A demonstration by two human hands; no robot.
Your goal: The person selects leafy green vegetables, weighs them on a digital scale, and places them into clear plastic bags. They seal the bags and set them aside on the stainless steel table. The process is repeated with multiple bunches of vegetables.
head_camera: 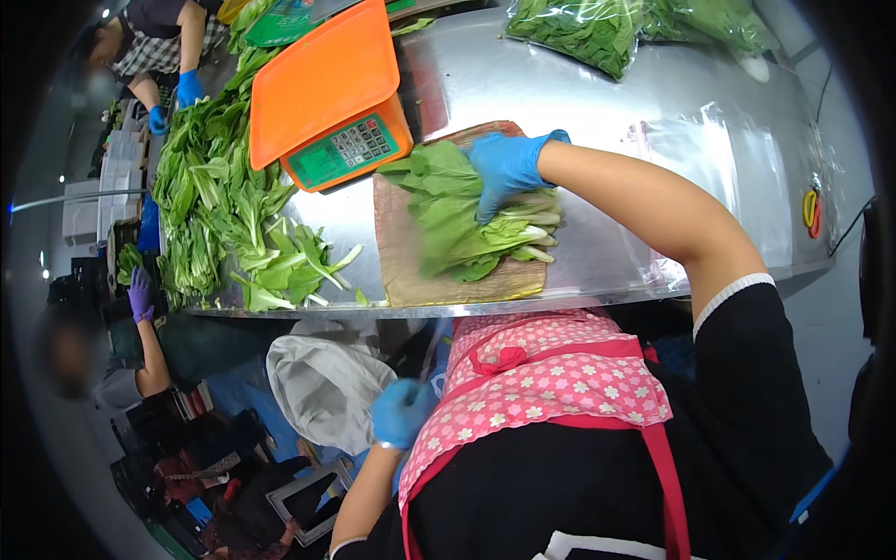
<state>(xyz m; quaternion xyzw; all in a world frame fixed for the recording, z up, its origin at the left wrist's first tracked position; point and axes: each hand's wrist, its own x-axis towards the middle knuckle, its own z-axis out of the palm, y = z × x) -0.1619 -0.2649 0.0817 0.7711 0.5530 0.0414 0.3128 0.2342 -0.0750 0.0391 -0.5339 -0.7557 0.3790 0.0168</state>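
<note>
My right hand (505,168), in a blue glove, grips a bunch of leafy greens (448,210) with pale stems. The bunch lies on a brown, creased mat (400,266) near the table's front edge; its leaves point left and its stems right. Below the table edge, my left hand (402,413), also gloved in blue, is blurred beside my pink floral apron (553,378). The mouth of a white sack (329,392) is next to it. Whether those fingers hold anything cannot be made out.
An orange digital scale (325,91) stands left of the mat. Loose greens (210,189) are heaped beyond it. Bagged greens (574,31) lie at the back, clear plastic bags (728,175) and scissors (812,213) to the right. Co-workers with gloved hands (189,87) are at the left.
</note>
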